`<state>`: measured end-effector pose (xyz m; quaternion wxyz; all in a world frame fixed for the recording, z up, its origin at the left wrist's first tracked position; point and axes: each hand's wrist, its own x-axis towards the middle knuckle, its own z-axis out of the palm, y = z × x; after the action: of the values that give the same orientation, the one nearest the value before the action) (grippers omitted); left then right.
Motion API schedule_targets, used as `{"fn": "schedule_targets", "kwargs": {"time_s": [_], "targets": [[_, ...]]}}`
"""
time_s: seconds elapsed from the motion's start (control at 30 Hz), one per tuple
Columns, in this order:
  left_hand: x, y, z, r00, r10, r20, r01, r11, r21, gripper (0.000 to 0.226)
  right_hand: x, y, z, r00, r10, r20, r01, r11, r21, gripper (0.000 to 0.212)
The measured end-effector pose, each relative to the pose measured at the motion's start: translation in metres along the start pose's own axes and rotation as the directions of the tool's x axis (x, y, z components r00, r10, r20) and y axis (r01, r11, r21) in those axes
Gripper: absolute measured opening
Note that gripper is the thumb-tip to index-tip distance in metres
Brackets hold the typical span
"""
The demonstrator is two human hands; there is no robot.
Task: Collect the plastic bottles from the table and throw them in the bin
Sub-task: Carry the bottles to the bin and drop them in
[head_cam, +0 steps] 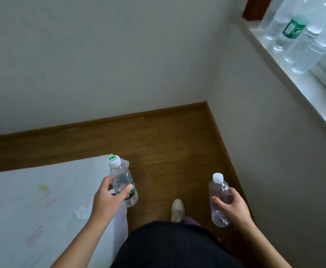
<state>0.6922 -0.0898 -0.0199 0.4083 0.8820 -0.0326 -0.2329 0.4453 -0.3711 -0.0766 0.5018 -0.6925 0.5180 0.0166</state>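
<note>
A: Room to move?
B: Open wood floor runs to the wall corner. The worktop edge borders it on the left.
A: Hands?
B: Left hand grips the green-label bottle over the worktop corner. Right hand grips the clear bottle above the floor.

Table, white cloth: crumpled tissue on it. Windowsill: clear bottles standing.

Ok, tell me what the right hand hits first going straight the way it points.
Nothing near: the right hand, gripping a clear bottle, points over wooden floor toward the room corner; the white wall there seems first, depth unclear.
</note>
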Motion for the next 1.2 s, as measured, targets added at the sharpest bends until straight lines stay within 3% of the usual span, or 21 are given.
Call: {"fn": "schedule_targets", "kwargs": {"time_s": [0.27,0.53,0.87,0.93,1.1,1.13,1.2], "targets": [[0.034,0.004,-0.03,0.955,-0.188,-0.229,0.17,0.981,-0.097,0.043,0.113,-0.137,0.037,0.949,-0.217,0.23,0.252,0.959,-0.132,0.038],[0.105,-0.004,-0.045,0.9,-0.333,-0.282,0.294,0.94,-0.171,0.047,0.186,-0.264,0.09,0.859,-0.359,0.365,0.434,0.889,-0.146,0.045],[0.277,0.06,-0.069,0.939,-0.286,-0.191,0.251,0.95,-0.188,0.043,0.279,-0.342,0.098,0.905,-0.333,0.264,0.39,0.899,-0.201,0.102],[0.312,0.078,-0.074,0.96,-0.239,-0.144,0.209,0.958,-0.194,0.046,0.293,-0.353,0.097,0.921,-0.304,0.246,0.361,0.902,-0.237,0.098],[0.382,0.125,-0.09,0.983,-0.148,-0.111,0.122,0.969,-0.213,0.048,0.33,-0.388,0.101,0.942,-0.253,0.222,0.317,0.888,-0.332,0.063],[0.395,0.131,-0.094,0.983,-0.145,-0.108,0.12,0.97,-0.211,0.05,0.339,-0.398,0.104,0.943,-0.245,0.224,0.312,0.887,-0.342,0.06],[0.42,0.135,-0.1,0.982,-0.156,-0.107,0.131,0.968,-0.216,0.05,0.36,-0.419,0.115,0.935,-0.261,0.24,0.333,0.882,-0.334,0.077]]}}
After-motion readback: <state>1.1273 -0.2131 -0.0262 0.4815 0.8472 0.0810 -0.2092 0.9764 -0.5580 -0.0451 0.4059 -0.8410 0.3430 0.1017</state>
